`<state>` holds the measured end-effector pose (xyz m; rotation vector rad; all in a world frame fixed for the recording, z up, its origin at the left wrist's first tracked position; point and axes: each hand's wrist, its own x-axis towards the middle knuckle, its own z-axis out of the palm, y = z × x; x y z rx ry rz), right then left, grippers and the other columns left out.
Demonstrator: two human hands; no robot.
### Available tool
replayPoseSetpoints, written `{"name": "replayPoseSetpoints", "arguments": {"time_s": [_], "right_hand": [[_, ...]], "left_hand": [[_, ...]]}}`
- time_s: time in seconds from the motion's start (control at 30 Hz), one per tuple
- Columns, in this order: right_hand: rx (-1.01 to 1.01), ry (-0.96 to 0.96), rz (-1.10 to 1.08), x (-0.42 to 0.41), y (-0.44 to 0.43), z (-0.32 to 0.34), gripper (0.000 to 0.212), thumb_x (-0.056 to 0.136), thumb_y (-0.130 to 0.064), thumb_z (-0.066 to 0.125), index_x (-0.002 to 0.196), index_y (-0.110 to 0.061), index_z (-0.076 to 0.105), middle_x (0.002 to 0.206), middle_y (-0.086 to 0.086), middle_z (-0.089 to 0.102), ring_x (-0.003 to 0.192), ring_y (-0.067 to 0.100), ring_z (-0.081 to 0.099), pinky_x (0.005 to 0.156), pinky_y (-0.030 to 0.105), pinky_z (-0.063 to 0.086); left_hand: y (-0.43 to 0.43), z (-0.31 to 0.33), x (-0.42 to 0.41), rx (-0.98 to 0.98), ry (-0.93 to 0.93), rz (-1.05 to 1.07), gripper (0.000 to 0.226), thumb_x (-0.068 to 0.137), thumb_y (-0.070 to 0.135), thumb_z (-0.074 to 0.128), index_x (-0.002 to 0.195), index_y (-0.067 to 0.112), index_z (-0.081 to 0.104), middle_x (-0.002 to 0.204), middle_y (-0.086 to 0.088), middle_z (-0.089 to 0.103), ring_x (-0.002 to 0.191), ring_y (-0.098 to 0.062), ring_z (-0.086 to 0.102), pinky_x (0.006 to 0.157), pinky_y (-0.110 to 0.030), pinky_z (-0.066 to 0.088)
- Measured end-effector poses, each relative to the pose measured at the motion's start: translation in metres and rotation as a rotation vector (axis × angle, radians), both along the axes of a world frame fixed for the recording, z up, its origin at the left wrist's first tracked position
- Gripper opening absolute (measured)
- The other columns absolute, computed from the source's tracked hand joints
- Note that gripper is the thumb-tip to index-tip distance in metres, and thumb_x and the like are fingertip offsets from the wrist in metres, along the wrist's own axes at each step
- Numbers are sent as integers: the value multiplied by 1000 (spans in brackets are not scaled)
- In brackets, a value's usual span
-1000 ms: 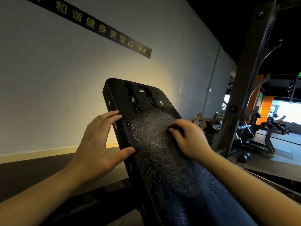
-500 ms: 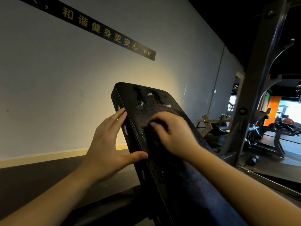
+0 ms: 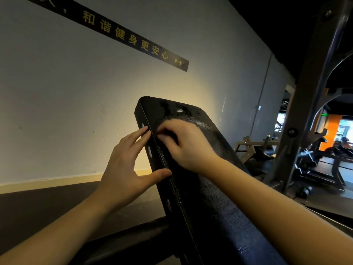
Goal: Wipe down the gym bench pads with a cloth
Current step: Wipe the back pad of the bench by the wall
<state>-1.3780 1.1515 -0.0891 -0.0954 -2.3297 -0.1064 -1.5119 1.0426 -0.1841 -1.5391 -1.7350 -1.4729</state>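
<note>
Up from mid-pad, the right hand (image 3: pixel 188 145), clutching a dark crumpled cloth (image 3: pixel 169 135), now rubs the upper left edge of the black textured bench pad (image 3: pixel 210 199) (top strip likely next), the flat-fingered left hand (image 3: pixel 122 169) bracing its side.

The upper left of the bench pad (image 3: pixel 219 217) is crowded. My left hand (image 3: pixel 124 169) lies flat against its side edge with the thumb over the seam. My right hand (image 3: pixel 188 147) is bunched on the face just beside it, over what looks like a dark cloth (image 3: pixel 169 135). The pad's top strip and lower face lie open. Left of the pad there is free air before the wall (image 3: pixel 57 102). To the right, the rack upright (image 3: pixel 296 119) stands near, with machines (image 3: pixel 313 161) behind it.
</note>
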Motion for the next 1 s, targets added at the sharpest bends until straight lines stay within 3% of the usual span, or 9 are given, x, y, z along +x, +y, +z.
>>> {"name": "replayPoseSetpoints", "arguments": {"time_s": [0.1,0.2,0.27,0.43,0.57,0.63,0.8,0.87,1.0], "right_hand": [[-44,51,-259,36,55,-4,17,100,-29,55,109,-24,70,108,-2,73,101,24,65,86,40,53],[-256,96,-604,34,120,17,21,101,-24,54,113,-15,70,112,10,73,104,35,65,85,42,53],[-323,136,-672,6,133,36,22,100,-22,54,112,-9,68,113,17,71,103,39,64,84,42,53],[-220,156,-402,-66,60,55,22,98,-26,57,110,-12,68,111,15,71,104,38,64,87,43,53],[19,35,-24,-20,9,14,16,97,-25,57,106,-20,69,101,1,73,94,24,66,81,37,51],[34,33,-64,7,34,5,17,97,-25,56,107,-22,69,104,-1,73,97,23,66,82,36,51],[-261,104,-587,-6,126,48,21,100,-24,55,110,-11,69,110,16,71,104,39,65,85,41,53],[-264,155,-524,-36,107,56,21,100,-25,56,108,-10,68,111,17,71,105,39,64,85,40,51],[-26,61,-101,-47,28,29,18,98,-25,56,108,-18,70,105,3,73,96,24,66,81,36,51]], "left_hand": [[0,1,-2,-24,-19,-12,112,66,99,47,159,42,26,165,31,16,153,-2,18,122,-40,20],[0,1,0,-16,-36,-46,113,64,98,50,159,41,28,164,33,16,153,1,15,123,-39,18],[0,2,0,3,-45,-43,112,64,96,52,158,40,32,163,33,19,152,1,17,123,-37,19],[-2,6,0,3,-35,-23,101,65,97,48,153,50,31,159,38,20,150,2,18,122,-39,20],[-4,6,4,-7,-54,-20,91,60,104,38,141,64,22,150,49,10,147,6,16,120,-38,18],[-3,5,3,-3,-44,-36,95,63,102,40,146,60,23,155,45,12,150,5,15,121,-37,17],[-3,4,1,-10,-63,-65,106,66,97,48,156,45,31,161,37,19,152,4,17,123,-39,19],[-4,4,1,-2,-66,-63,106,66,97,49,156,44,32,160,39,19,151,5,18,122,-38,20],[-5,6,5,-9,-47,-32,91,62,100,44,143,65,23,144,60,7,138,26,9,115,-28,16]]}}
